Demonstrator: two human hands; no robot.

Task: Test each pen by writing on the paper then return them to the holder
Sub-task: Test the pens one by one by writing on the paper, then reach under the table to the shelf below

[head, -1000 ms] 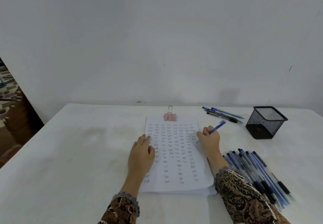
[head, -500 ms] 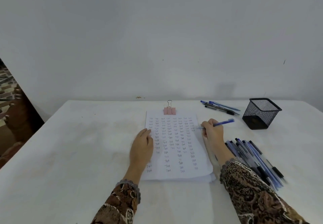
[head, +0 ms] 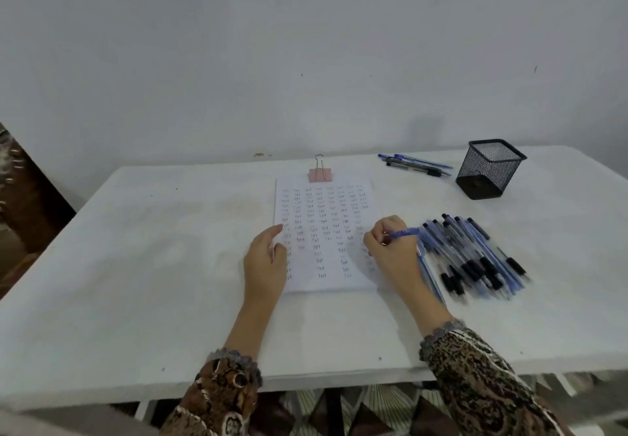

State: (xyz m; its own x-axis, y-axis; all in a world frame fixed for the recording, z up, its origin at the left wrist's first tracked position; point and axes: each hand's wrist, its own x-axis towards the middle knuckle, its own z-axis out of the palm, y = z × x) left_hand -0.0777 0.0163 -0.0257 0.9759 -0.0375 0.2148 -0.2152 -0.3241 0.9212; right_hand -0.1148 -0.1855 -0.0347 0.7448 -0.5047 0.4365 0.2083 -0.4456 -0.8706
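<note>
Paper, covered with rows of handwritten marks, is laid at frame centre on the pale surface and clamped at its top edge by a pink binder clip. Its left edge is rested on by the left hand, fingers nearly straight, nothing held. At its right edge a blue pen is gripped in the curled fingers of the right hand, tip hidden. A pile of pens is spread just right of that hand. A black mesh holder is stood upright at upper right, with a few loose pens laid just left of it.
</note>
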